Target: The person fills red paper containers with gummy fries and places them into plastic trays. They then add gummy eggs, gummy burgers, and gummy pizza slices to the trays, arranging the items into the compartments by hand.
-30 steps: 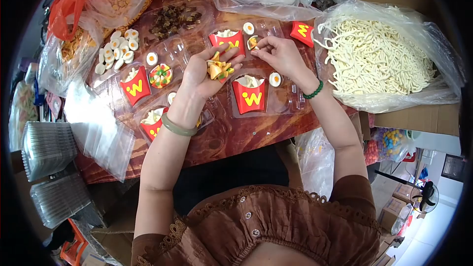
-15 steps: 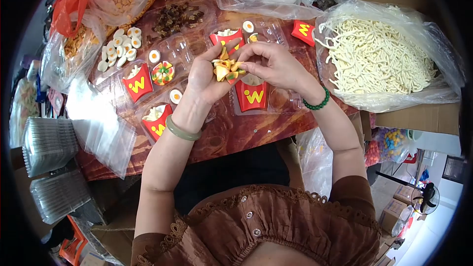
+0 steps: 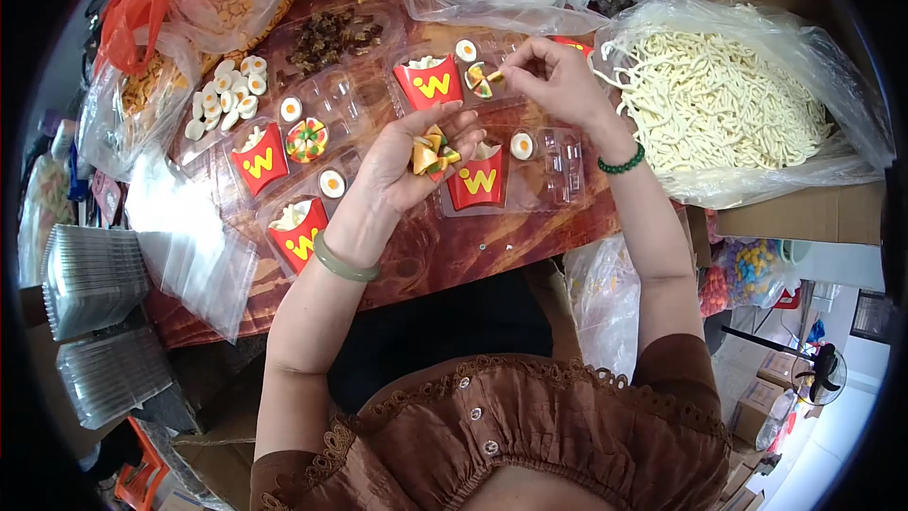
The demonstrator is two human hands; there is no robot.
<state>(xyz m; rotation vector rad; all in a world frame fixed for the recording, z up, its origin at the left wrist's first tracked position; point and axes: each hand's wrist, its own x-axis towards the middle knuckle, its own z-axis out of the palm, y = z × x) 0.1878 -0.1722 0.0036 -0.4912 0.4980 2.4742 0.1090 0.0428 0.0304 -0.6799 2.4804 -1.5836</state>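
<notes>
Several small gummy pizza wedges (image 3: 432, 153) lie in my left hand (image 3: 402, 156), which is cupped palm up. Between thumb and fingertips, my right hand (image 3: 558, 80) pinches a single yellowish wedge (image 3: 498, 75). It is held just beside a partly formed gummy pizza (image 3: 479, 82) in the upper clear tray. A fried-egg gummy (image 3: 466, 50) and a red fries box (image 3: 428, 83) share that tray. Nearer me, another tray carries a red fries box (image 3: 476, 180) and an egg gummy (image 3: 522, 145). My left fingers partly cover the space between these trays.
On the left, trays hold fries boxes (image 3: 260, 161) and a full gummy pizza (image 3: 306, 140). Loose egg gummies (image 3: 227, 95) and brown pieces (image 3: 331, 38) lie behind. A bag of pale strands (image 3: 728, 99) fills a carton at right. Stacked clear trays (image 3: 95, 279) stand left.
My right hand has moved away from my left palm, up and to the right, carrying one wedge to the upper tray. The left hand stays nearly in place with the other wedges.
</notes>
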